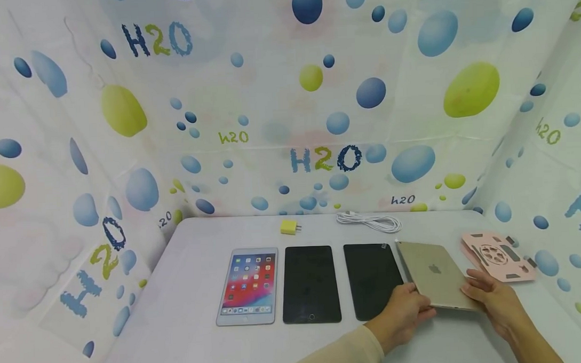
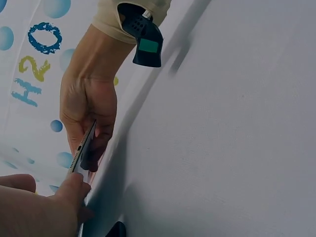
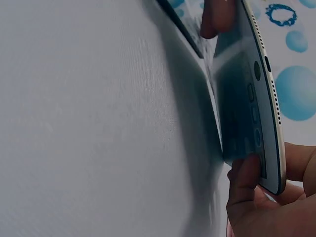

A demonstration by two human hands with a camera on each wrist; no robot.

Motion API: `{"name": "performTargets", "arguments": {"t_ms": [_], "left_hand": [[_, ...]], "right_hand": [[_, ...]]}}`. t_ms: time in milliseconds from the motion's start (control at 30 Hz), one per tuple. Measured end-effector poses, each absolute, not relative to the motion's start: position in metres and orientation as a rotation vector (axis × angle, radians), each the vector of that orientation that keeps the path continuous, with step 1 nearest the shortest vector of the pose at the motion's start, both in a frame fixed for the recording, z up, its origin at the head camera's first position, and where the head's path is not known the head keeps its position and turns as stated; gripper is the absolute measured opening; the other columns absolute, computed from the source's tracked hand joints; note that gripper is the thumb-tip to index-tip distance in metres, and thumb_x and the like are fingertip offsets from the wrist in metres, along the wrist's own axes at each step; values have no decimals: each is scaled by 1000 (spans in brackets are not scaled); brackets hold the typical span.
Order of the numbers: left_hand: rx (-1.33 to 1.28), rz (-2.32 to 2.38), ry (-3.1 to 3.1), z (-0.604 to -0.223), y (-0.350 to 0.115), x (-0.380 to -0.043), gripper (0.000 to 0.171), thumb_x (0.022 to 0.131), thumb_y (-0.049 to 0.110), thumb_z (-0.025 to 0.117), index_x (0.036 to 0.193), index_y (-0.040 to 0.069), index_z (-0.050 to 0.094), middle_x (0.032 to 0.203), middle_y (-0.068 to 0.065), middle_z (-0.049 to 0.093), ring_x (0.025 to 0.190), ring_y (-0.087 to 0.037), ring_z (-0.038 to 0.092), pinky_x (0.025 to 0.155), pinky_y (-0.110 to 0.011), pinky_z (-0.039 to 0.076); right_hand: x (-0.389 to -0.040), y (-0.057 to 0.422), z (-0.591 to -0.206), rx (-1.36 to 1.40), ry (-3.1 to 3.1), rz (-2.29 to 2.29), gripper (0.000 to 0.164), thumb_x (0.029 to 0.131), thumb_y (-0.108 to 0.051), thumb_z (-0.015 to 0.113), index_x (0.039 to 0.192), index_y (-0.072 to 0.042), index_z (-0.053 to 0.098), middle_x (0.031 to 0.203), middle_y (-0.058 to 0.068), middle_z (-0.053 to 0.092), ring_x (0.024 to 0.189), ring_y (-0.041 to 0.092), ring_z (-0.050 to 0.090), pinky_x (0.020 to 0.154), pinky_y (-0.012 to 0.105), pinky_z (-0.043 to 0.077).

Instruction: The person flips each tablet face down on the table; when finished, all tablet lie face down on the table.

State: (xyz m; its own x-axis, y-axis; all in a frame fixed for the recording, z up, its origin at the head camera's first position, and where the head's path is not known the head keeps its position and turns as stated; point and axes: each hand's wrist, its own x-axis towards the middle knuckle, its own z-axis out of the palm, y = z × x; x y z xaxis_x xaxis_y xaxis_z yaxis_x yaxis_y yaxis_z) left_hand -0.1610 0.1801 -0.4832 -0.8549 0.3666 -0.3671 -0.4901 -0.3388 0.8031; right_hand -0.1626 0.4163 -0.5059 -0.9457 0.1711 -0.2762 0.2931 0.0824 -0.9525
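A gold tablet [image 1: 433,278] with an apple logo on its back is held face down, its near edge raised off the table. My left hand [image 1: 404,312] pinches its near left corner, thumb on the back and fingers underneath. At the near right corner my right hand [image 1: 496,302] grips it the same way. Its lit screen [image 3: 242,113] faces the table in the right wrist view, and the port edge [image 2: 81,148] shows in the left wrist view. Partly behind my left hand lies a black-screened tablet [image 1: 373,275].
Further left lie another black-screened tablet [image 1: 310,285] and a white tablet [image 1: 248,284] with its home screen lit. A yellow charger plug [image 1: 290,227] and a coiled white cable [image 1: 369,221] lie along the back. A pink stand [image 1: 499,255] sits at the right.
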Motion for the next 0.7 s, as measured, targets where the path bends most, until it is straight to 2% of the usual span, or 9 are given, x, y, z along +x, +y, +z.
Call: {"name": "performTargets", "arguments": {"t_ms": [100, 133, 200, 300, 367, 467, 533, 600, 700], "left_hand": [[-179, 2182, 1385, -485, 180, -161, 32, 89, -12, 55, 119, -6, 62, 104, -14, 69, 103, -24, 67, 93, -41, 57], [-182, 2174, 1388, -485, 180, -161, 31, 89, -12, 56, 119, -5, 62, 104, -14, 69, 102, -24, 67, 93, -41, 57], [-174, 2165, 1385, -485, 179, -162, 31, 89, -11, 56, 119, -6, 63, 105, -13, 68, 103, -23, 65, 95, -41, 56], [-151, 2145, 1395, -485, 180, -161, 31, 89, -10, 57, 119, -4, 65, 106, -12, 67, 100, -20, 63, 95, -40, 55], [-141, 2136, 1390, -486, 180, -161, 30, 88, -9, 58, 117, -3, 65, 107, -11, 66, 98, -19, 60, 95, -40, 54], [-132, 2134, 1372, -487, 180, -161, 32, 87, -11, 59, 118, -3, 63, 110, -11, 62, 99, -18, 56, 98, -41, 52], [-131, 2131, 1369, -488, 180, -162, 33, 86, -11, 59, 118, -5, 61, 112, -13, 60, 101, -20, 55, 99, -42, 51], [-128, 2135, 1361, -490, 180, -162, 43, 85, -12, 59, 127, -9, 56, 121, -18, 58, 111, -26, 55, 104, -47, 49], [-124, 2139, 1356, -491, 181, -163, 59, 84, -11, 60, 141, -14, 45, 137, -31, 52, 128, -41, 52, 109, -54, 44]], "right_hand": [[-164, 418, -504, 513, 2333, -1883, 79, 94, -19, 75, 157, 0, 32, 96, -33, 57, 88, -10, 61, 79, 14, 54], [-165, 419, -503, 520, 2357, -1846, 84, 95, -20, 74, 158, 6, 24, 98, -31, 57, 88, -11, 60, 79, 14, 55], [-166, 419, -503, 524, 2415, -1768, 84, 96, -19, 72, 156, 10, 20, 104, -24, 61, 86, -12, 60, 79, 15, 55], [-167, 419, -502, 516, 2504, -1666, 80, 97, -18, 70, 155, 12, 23, 121, 6, 67, 85, -14, 58, 78, 15, 55], [-168, 419, -502, 510, 2570, -1580, 78, 97, -19, 70, 153, 13, 25, 136, 27, 58, 84, -14, 56, 76, 14, 55], [-168, 419, -501, 476, 2694, -1394, 73, 98, -21, 68, 151, 14, 31, 148, 37, 43, 95, 2, 65, 75, 15, 55], [-168, 419, -499, 450, 2766, -1268, 71, 98, -24, 67, 148, 15, 35, 147, 37, 43, 107, 25, 68, 83, 27, 58], [-167, 417, -499, 425, 2825, -1152, 67, 99, -25, 65, 146, 14, 39, 145, 36, 46, 121, 47, 59, 92, 43, 56], [-167, 416, -497, 397, 2873, -1034, 65, 99, -27, 65, 144, 14, 41, 142, 36, 48, 127, 57, 48, 96, 67, 44]]}}
